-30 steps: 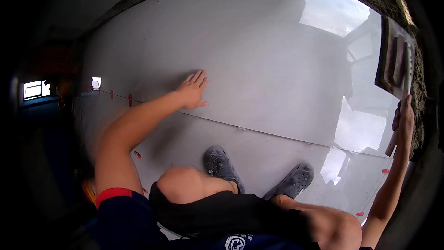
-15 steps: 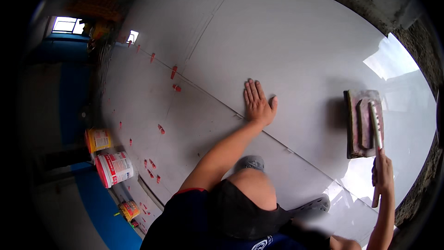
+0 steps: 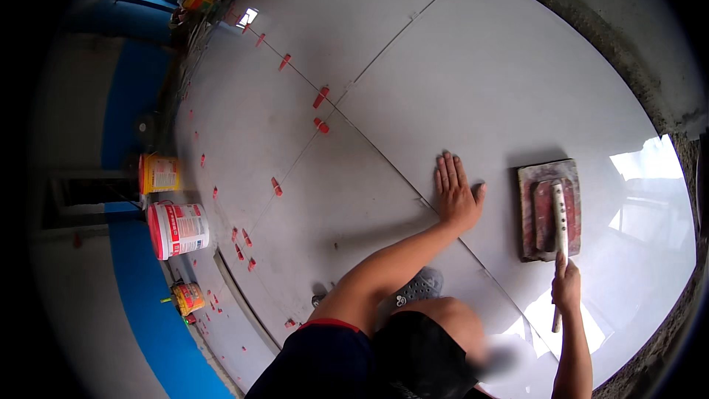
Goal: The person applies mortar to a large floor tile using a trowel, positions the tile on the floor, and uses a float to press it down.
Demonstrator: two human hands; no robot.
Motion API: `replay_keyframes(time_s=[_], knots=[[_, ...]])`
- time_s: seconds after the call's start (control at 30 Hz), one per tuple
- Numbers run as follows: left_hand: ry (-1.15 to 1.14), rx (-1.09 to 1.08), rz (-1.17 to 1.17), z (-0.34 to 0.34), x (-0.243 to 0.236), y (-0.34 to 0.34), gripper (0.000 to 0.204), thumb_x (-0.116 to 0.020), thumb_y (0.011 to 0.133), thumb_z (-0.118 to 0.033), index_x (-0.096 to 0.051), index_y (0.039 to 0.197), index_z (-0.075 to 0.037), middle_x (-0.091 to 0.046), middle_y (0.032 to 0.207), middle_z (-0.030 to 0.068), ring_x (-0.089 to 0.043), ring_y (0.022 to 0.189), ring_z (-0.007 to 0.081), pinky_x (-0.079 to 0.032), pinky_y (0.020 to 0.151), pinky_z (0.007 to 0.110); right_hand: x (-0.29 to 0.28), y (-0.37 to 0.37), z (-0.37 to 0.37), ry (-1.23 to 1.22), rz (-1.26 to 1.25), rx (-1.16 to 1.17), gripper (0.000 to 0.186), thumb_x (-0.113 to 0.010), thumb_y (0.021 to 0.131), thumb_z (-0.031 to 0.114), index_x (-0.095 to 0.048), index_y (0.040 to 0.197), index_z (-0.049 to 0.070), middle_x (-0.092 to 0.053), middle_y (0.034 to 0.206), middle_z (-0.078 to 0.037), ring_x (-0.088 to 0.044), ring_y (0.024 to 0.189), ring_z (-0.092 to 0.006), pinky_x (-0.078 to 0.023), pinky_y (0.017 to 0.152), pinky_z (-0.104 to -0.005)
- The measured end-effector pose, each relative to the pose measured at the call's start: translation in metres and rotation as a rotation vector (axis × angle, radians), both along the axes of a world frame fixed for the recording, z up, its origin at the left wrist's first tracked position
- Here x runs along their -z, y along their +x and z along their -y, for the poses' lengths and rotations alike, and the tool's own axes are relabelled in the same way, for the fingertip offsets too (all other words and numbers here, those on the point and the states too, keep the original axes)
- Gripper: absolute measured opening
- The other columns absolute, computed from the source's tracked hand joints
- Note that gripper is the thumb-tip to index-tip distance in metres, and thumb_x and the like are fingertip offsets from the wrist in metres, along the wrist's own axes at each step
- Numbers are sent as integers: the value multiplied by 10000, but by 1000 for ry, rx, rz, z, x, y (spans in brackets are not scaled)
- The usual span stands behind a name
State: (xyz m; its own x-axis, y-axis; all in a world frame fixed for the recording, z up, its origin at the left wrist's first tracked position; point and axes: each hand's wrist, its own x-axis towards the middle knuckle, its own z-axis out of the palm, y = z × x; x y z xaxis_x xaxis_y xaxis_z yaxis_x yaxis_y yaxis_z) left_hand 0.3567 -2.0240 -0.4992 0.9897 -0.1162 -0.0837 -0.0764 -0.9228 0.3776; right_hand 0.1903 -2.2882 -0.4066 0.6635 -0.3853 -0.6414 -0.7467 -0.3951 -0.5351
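Presently holding block-headed tool (image 3: 543, 214) over pale tile (image 3: 458, 66);
wrapping handle (image 3: 561, 225) with curled right hand (image 3: 566, 286); resting left hand (image 3: 459, 201) flat, open, on same tile.

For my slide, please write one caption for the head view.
Left hand spread on a large pale tile, right hand holding a flat rectangular tool by its light-coloured handle.

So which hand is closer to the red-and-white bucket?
The left hand. It rests on the grey tile, off to the bucket's right. The right hand, gripping the white handle, is even farther right.
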Motion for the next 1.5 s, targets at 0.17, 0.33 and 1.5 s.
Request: replay_keyframes(time_s=[0.17,0.33,1.5], knots=[[46,-120,77,-35,20,96,959,-483,967,-536,-91,1522,140,-24,1619,322,19,1518,441,-23,1230,517,-9,6,-12,429,-37,165,565,-422,1026,582,-467,744,93,-412,548,9,-399,378,-107,-340,353,-288],[196,-188,183,-136,46,238,1035,-456,939,-647,-118,1520,139,-39,1614,329,4,1518,439,-16,1230,513,-83,95,-39,306,32,273,605,-438,993,640,-501,756,87,-443,569,15,-418,407,-84,-350,360,-263],[-21,-259,222,-138,23,308,825,-511,959,-432,-230,1504,120,-318,1522,298,-302,1409,439,-186,1212,513,-73,338,-156,326,-32,6,517,-393,1024,595,-483,818,129,-400,535,35,-352,374,-67,-308,343,-250]])
